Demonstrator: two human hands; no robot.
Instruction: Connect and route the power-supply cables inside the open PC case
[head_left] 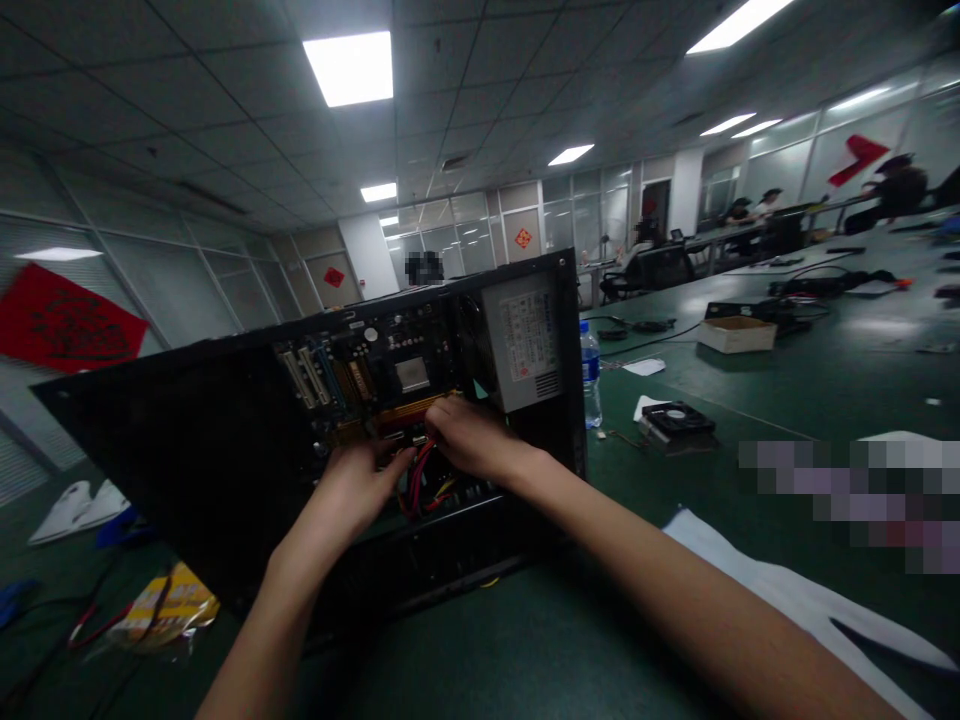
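An open black computer case point(420, 560) stands on the green table in front of me. Both my hands reach into it. My right hand point(469, 432) has its fingers closed at the lower edge of the motherboard point(375, 350), pinching the top of a red cable bundle point(421, 475). Left of the bundle, my left hand point(364, 480) is closed too, thumb near the cables; what lies between its fingers is hidden. Above my hands is a bare processor point(412, 373). A grey power supply point(523, 345) fills the case's upper right corner.
Right of the case are a water bottle point(590, 375), a cooling fan with heatsink point(677, 422) and a small open box point(737, 335). A white cloth-like sheet point(787, 590) lies under my right forearm. A yellow packet point(172, 605) and cables lie at left. People sit far back.
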